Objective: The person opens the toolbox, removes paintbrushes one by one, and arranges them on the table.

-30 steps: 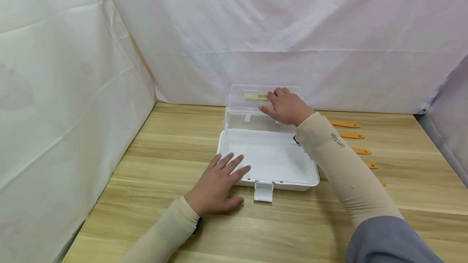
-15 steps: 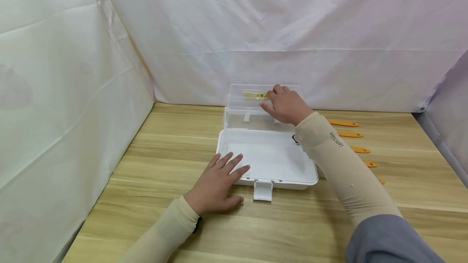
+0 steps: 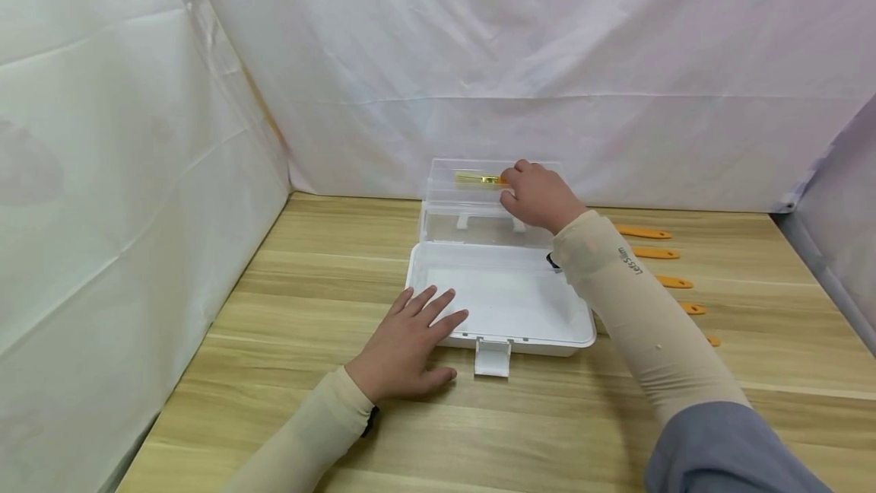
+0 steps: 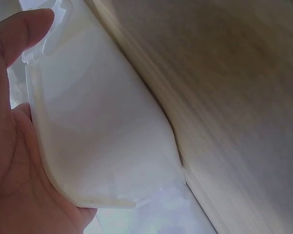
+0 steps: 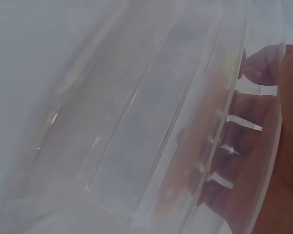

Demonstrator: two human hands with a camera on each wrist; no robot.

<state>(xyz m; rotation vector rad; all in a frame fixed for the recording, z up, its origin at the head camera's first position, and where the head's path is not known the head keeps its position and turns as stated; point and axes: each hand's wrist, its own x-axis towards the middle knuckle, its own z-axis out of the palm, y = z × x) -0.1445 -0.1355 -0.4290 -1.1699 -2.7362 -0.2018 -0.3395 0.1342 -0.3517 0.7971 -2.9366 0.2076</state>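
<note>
A paintbrush (image 3: 479, 179) with pale bristles, a gold-coloured metal band and an orange handle lies level at the clear raised lid (image 3: 445, 225) of a white plastic case (image 3: 506, 287). My right hand (image 3: 544, 196) pinches its handle, most of which is hidden by the fingers. In the right wrist view, the fingers (image 5: 249, 131) show through clear plastic. My left hand (image 3: 407, 345) rests with spread fingers on the case's front left corner, thumb apart. Seen from the left wrist, the palm (image 4: 14, 161) lies along the white case wall (image 4: 102, 112).
Several orange handles, among them the rear one (image 3: 643, 232), lie in a row right of the case, partly behind my right forearm. A white latch (image 3: 493, 357) hangs open at the case's front. Pale cloth (image 3: 513, 44) walls the wooden table (image 3: 287, 310).
The brush has turned in my right hand, its bristles first narrow, then broad, now narrower again. My right thumb has drawn in toward the fingers. The left hand stays put.
</note>
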